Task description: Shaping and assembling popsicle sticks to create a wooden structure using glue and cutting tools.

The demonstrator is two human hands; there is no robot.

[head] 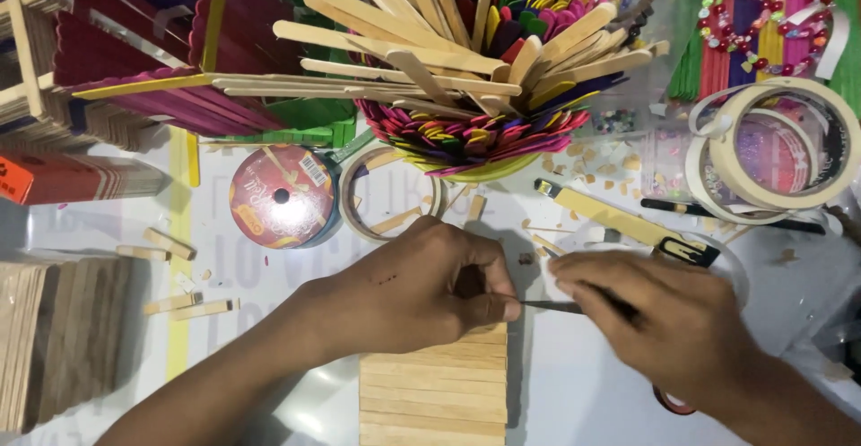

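In the head view, the left hand (408,289) lies on the top edge of a panel of wooden sticks (435,388) that rests flat on the white tabletop (574,392), at the bottom middle of the picture. Its grip is closed: thumb and fingers press on the panel edge. The right hand (659,316) is just beside it and its grip is closed on a thin dark tool (549,306); the tip of the tool meets the left thumb at the panel's upper right corner.

Behind the hands stands a colourful holder full of craft sticks (466,60). A red round spool (281,197) lies left of it, and rolls of masking tape (771,155) lie at the right. A yellow cutter (619,222) lies near the right hand. Small wood pieces (193,307) are scattered at the left, near a stack of wooden sticks (54,338).
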